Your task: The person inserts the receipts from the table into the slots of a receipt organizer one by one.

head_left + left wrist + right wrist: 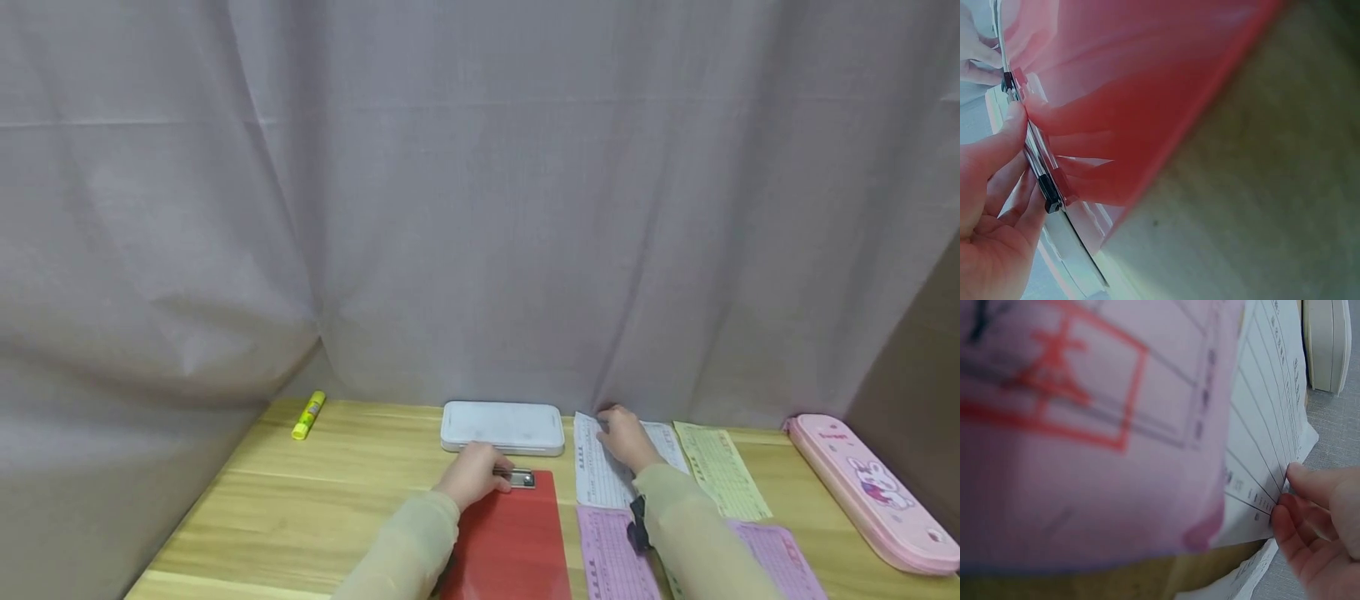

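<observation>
My left hand [471, 477] is at the top of a red clipboard [517, 542] and grips its metal clip [519, 478]. In the left wrist view, the thumb presses the near side of the clip and the fingers [1025, 215] are bent behind it. My right hand [630, 440] is at the far edge of a white printed slip [596, 467]. Close up, thumb and fingers [1288, 534] pinch the edge of that white slip [1266, 406]. A purple slip [1085, 500] with a red stamp hangs blurred before the right wrist camera.
Behind the clipboard lies a white flat case [502, 427]. A yellow glue stick [308, 416] is at the back left. Purple slips [617, 554] and a yellow slip [723, 473] lie right of the clipboard. A pink pencil case [873, 492] sits far right, and a grey curtain [480, 208] hangs behind.
</observation>
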Demonstrator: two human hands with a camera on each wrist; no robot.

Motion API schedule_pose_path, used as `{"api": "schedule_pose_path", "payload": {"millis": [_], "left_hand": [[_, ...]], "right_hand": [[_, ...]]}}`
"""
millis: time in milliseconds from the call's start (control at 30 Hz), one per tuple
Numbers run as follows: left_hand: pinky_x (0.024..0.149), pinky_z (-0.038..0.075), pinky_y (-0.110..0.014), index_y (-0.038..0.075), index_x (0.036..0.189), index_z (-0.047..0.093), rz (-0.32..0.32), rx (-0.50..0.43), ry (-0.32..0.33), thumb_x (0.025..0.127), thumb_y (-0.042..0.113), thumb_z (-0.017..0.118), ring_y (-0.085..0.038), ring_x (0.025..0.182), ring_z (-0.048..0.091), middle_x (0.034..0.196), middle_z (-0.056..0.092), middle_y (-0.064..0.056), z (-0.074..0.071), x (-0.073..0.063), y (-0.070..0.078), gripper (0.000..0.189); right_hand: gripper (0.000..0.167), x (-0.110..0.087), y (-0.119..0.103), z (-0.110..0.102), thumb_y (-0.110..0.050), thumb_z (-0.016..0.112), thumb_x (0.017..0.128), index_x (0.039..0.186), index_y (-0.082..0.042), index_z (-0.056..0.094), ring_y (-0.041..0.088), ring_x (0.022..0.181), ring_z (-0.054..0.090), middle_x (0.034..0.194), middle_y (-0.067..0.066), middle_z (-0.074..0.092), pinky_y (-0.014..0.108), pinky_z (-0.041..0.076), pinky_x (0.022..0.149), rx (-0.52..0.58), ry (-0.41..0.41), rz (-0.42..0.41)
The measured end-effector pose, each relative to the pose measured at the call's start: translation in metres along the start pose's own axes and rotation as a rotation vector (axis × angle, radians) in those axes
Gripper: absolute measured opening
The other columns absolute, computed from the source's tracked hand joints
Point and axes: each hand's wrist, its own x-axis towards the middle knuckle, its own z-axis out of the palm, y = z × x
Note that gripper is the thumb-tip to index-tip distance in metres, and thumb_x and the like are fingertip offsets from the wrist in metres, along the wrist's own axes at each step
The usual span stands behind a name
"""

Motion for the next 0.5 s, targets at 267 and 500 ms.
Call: {"api": "schedule_pose_path", "payload": {"millis": [267,500], "left_hand": [[0.076,0.051,-0.019,0.017,0.088,0.078,0.000,0.008,0.002,0.072,0.016,0.082,-0.003,0.079,0.061,0.082,0.071,0.010,-0.0033,-0.0003,0.0013,0.017],[0.077,0.051,-0.020,0.017,0.091,0.078,-0.016,0.008,-0.016,0.073,0.017,0.081,-0.003,0.081,0.062,0.085,0.072,0.009,-0.0007,-0.0001,0.0011,0.019]], "right_hand": [[0.034,0.0035,-0.0039,-0.0023,-0.002,0.065,0.085,0.115,0.012,0.059,0.045,0.109,0.054,0.110,0.029,0.057,0.052,0.045,0.095,0.003,-0.094,0.069],[0.033,0.0031,0.0002,0.0007,-0.001,0.064,0.085,0.115,0.013,0.059,0.046,0.113,0.052,0.116,0.031,0.054,0.053,0.043,0.097,-0.012,-0.121,0.052]]}}
